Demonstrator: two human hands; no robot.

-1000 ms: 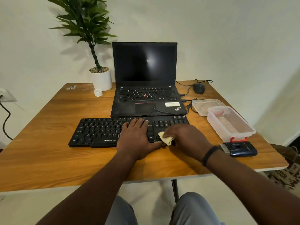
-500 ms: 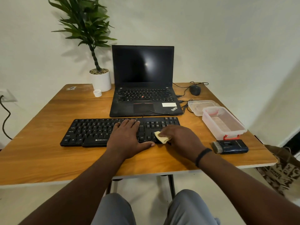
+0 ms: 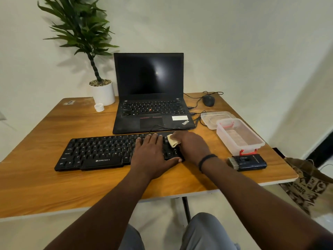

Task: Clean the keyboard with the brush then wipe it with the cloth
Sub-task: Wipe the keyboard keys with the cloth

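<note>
Bottom of frame: person's knees in grey trousers, both forearms reaching up toward frame centre over the wooden table (image 3: 45,186).

Left hand (image 3: 151,156) lies flat on the right half of the black keyboard (image 3: 100,152), fingers straight and spread, thumb out to the right along the keyboard's near edge; nothing gripped, just pressing down. Right hand (image 3: 192,147), w/ a dark band on its wrist, sits just right of it at the keyboard's right end, fingers curled round a small cream cloth (image 3: 172,140); the cloth pokes out on the hand's left side and touches the keys near the far right corner. Keyboard runs left-centre to centre of frame, parallel to the table's near edge.

Right of the hands, near the table's right edge: the dark brush (image 3: 247,162) lying flat, bristles at its left end, untouched. Just behind it a clear plastic box (image 3: 239,137) w/ red clips, then its lid (image 3: 212,118) flat on the table.

Behind the keyboard, centre: open black laptop (image 3: 149,98), screen dark. Upper right of it a wired mouse (image 3: 208,100). Upper left: small white cap (image 3: 99,107), then a potted plant (image 3: 97,69) in a white pot against the wall.

Lower right, off the table: a patterned bag (image 3: 310,184) on the floor.
</note>
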